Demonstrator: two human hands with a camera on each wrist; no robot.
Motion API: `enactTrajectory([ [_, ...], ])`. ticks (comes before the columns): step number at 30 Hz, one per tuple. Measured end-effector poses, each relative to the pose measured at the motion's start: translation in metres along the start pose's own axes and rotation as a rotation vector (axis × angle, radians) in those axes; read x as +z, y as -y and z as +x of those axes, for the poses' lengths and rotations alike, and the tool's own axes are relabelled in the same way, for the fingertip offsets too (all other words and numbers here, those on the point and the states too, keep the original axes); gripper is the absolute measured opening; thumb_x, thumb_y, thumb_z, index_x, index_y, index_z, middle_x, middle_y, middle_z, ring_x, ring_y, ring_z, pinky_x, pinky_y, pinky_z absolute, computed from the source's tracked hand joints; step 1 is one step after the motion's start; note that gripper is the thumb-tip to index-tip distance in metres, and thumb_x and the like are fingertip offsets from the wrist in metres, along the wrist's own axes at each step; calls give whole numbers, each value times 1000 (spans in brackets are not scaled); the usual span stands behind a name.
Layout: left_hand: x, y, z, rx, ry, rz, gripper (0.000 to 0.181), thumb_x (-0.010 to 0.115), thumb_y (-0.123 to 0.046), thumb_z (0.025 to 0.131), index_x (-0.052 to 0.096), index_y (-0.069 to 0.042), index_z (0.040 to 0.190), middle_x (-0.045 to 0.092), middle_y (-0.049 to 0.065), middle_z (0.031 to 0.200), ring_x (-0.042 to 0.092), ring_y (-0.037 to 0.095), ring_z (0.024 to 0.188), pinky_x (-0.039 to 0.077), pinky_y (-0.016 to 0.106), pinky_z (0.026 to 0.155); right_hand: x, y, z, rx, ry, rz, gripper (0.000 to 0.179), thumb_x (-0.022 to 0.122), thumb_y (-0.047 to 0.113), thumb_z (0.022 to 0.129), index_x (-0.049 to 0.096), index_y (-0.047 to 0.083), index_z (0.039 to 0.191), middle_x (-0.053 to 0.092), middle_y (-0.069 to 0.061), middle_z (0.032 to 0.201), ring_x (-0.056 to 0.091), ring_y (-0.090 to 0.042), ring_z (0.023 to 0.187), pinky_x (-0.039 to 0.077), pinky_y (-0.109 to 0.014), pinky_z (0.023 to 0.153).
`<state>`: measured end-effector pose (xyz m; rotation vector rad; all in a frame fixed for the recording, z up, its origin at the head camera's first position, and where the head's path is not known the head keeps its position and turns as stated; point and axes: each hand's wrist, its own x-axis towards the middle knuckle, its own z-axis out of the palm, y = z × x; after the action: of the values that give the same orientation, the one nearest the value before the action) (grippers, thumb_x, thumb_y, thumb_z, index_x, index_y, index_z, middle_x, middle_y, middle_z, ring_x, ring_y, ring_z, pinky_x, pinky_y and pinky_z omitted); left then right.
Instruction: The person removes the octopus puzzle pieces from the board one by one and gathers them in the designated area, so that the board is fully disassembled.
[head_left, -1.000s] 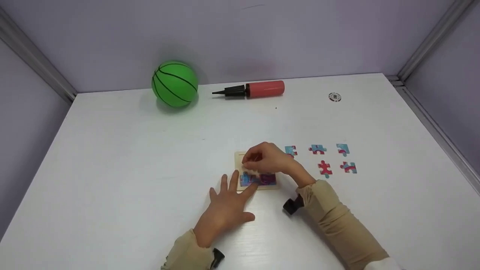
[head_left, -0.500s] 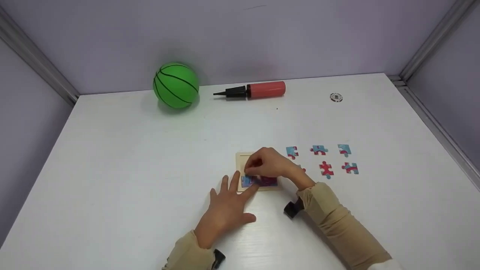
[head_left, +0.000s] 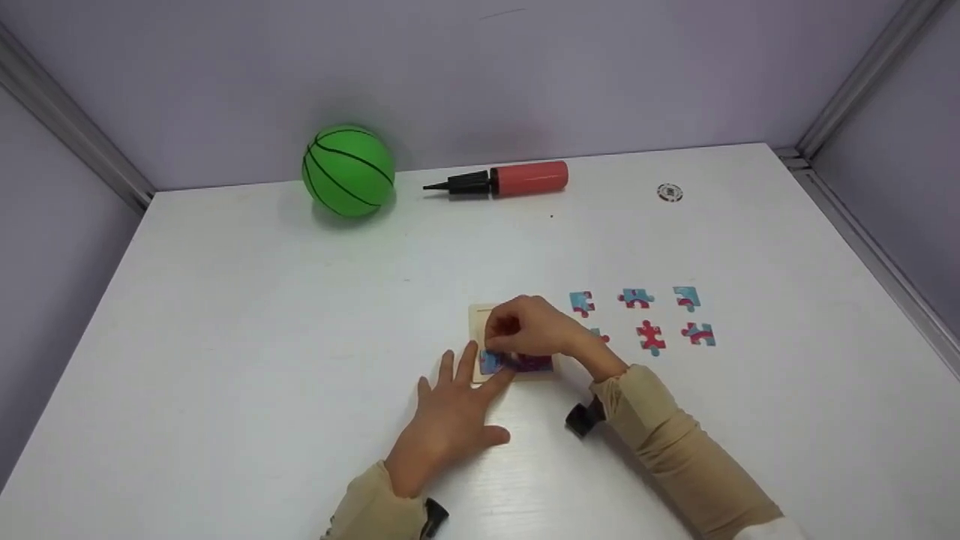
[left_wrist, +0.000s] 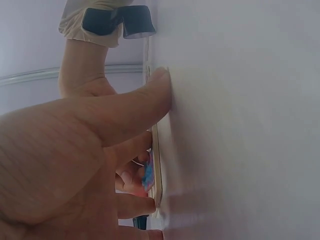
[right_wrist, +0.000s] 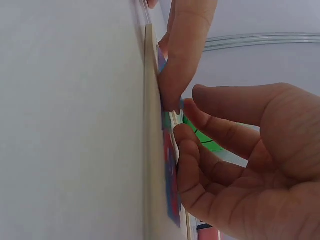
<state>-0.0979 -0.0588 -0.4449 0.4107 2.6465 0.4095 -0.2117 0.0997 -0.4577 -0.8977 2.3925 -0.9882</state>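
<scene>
The right hand [head_left: 534, 325] pinches a piece [right_wrist: 182, 104], likely fitting it. The spread left hand [head_left: 448, 421] touches the tray [head_left: 476, 322]. Push gently next.

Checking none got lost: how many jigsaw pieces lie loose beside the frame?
6 visible, in two rows: far-left piece, far-middle piece, far-right piece; near-left piece, partly hidden by the right hand, near-middle piece, near-right piece. More may hide there.
</scene>
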Motion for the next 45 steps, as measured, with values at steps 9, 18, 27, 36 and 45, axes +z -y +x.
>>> enactTrajectory([
  [9, 1, 1, 0, 7, 5, -7, 72, 70, -45, 84, 40, -27, 147, 9, 17, 159, 11, 46, 142, 23, 71, 99, 2, 3, -1, 15, 12, 9, 7, 71, 9, 84, 65, 8, 89, 62, 1, 78, 53, -11, 71, 46, -28, 69],
  [18, 0, 2, 0, 27, -5, -7, 74, 70, -44, 84, 38, -26, 148, 9, 19, 158, 11, 48, 141, 24, 72, 98, -2, 3, -2, -11, -34, 113, 7, 67, 5, 84, 63, 7, 89, 61, 2, 74, 53, -10, 66, 45, -27, 64],
  [27, 0, 2, 1, 43, -33, -22, 75, 72, -43, 83, 39, -26, 148, 12, 22, 157, 13, 51, 139, 25, 73, 96, -14, 2, -6, -25, -192, 321, 12, 67, 6, 87, 60, 3, 97, 58, -4, 84, 57, -17, 74, 52, -29, 72],
  [36, 1, 2, 0, 39, -47, -37, 75, 73, -43, 82, 40, -27, 147, 13, 23, 156, 14, 51, 139, 24, 74, 96, -28, -1, -21, 34, -221, 500, 17, 64, 5, 89, 56, -4, 102, 55, -12, 90, 65, -23, 80, 56, -37, 76],
  [45, 2, 3, -1, 34, -38, -37, 76, 72, -45, 83, 37, -29, 149, 10, 23, 157, 11, 52, 139, 22, 74, 97, -36, -7, -39, 13, -198, 530, 13, 63, 4, 89, 56, -2, 99, 56, -11, 87, 64, -20, 74, 56, -38, 76],
])
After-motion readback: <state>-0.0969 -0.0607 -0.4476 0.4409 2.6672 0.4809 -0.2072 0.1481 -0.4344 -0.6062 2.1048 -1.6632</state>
